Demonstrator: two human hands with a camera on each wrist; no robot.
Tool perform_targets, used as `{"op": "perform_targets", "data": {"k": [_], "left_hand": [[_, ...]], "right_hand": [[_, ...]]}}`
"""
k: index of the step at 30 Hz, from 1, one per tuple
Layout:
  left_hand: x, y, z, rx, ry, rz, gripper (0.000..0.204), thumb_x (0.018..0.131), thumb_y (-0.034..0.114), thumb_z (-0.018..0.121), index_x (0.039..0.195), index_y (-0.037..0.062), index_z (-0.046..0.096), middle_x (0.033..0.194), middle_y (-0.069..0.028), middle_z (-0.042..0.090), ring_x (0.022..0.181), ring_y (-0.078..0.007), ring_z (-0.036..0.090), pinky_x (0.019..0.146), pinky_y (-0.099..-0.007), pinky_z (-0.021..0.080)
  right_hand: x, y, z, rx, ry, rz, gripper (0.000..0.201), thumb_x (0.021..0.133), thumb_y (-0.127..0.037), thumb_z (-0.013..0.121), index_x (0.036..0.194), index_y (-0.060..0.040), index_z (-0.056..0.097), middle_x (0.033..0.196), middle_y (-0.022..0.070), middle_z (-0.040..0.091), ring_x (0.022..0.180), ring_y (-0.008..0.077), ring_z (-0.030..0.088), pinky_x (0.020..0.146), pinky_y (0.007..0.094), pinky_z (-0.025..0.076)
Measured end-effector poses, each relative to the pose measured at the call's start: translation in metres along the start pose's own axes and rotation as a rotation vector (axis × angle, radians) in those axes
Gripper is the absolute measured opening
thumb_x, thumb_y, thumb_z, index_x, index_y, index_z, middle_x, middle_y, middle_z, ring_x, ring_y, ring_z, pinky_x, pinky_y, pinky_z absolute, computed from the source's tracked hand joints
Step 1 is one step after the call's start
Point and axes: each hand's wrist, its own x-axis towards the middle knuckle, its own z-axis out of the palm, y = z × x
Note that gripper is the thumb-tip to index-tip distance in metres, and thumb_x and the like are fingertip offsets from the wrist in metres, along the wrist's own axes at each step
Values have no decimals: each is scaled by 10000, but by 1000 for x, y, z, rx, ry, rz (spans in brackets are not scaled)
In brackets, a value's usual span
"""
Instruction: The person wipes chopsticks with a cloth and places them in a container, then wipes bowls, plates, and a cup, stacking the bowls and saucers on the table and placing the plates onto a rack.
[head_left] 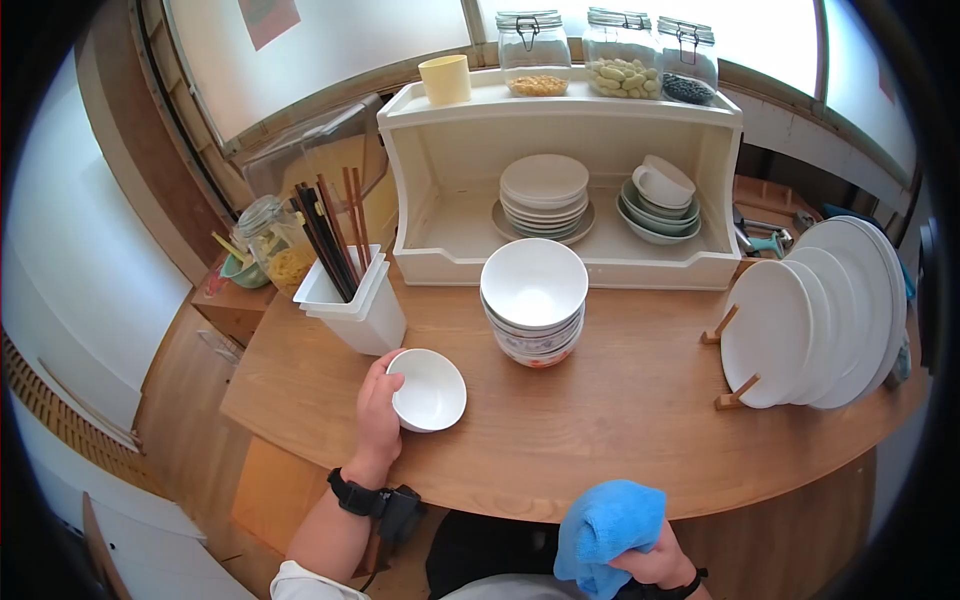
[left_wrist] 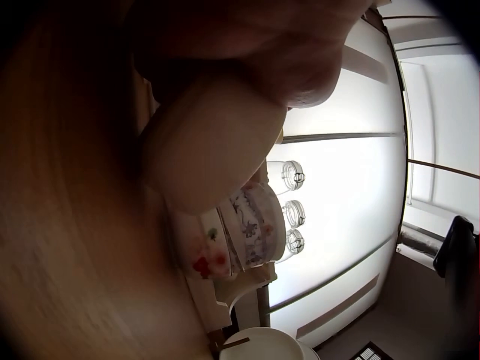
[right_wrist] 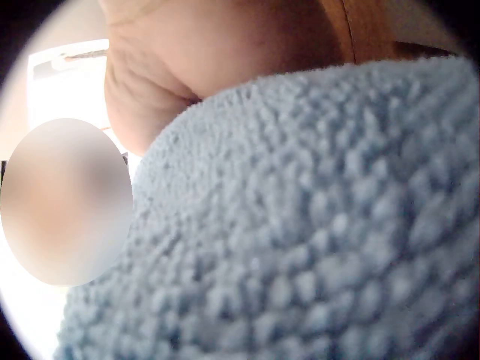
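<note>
My left hand (head_left: 379, 412) grips a small white bowl (head_left: 432, 392) by its left side, thumb over the rim, low at the left part of the wooden table. In the left wrist view the pale outside of this bowl (left_wrist: 214, 139) shows under the hand (left_wrist: 255, 45). My right hand (head_left: 655, 562) holds a blue cloth (head_left: 610, 530) at the table's front edge. Its fluffy weave fills most of the right wrist view, and part of the cloth hides the fingers. A stack of bowls (head_left: 535, 285), the top one plain white and lower ones patterned, stands mid-table, right of the held bowl.
A white holder (head_left: 365, 315) with chopsticks stands behind my left hand. White plates (head_left: 765, 335) lean in a wooden rack at the right. At the back, a cream shelf (head_left: 560, 272) bears stacked plates (head_left: 545, 185), green bowls (head_left: 655, 215), a yellow cup (head_left: 445, 80) and glass jars (head_left: 622, 60).
</note>
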Motion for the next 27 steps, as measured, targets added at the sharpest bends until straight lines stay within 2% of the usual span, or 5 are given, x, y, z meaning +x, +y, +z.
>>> {"op": "perform_targets", "data": {"k": [16,19,21,22,27], "left_hand": [[8,-8,-34,463,-37,-9,395,851,71,516,1222,-52,569,1127,-141,642,1035,-188,595,915,-293,450],[-9,21,-18,737,21,93,370,846,106,601,1190,-29,589,1074,-125,654,994,-184,599,879,-289,456],[-22,43,-5,1064,66,654,337,858,154,638,1146,-18,604,1023,-114,655,879,-196,615,771,-297,477],[-28,59,5,1068,62,658,337,858,154,638,1146,-18,604,1023,-114,655,879,-196,615,771,-297,477],[5,116,76,877,-331,432,372,878,245,637,1150,-5,596,912,-117,669,780,-238,625,688,-323,481]], "right_hand": [[2,1,11,6,-30,-35,309,775,-73,685,1069,-34,602,1105,108,611,1025,231,578,938,359,427],[2,8,5,37,-64,-97,150,788,-69,627,933,-31,647,1044,126,611,948,248,587,899,354,431],[1,14,1,16,-65,-134,166,776,-29,619,940,-27,639,1048,129,612,954,254,586,907,365,430],[1,15,0,21,-86,-132,166,780,-28,610,944,-25,638,1052,128,613,952,252,586,906,369,431],[0,17,1,40,-122,-97,172,791,-26,607,959,-21,642,1074,130,611,955,252,589,911,378,428]]}}
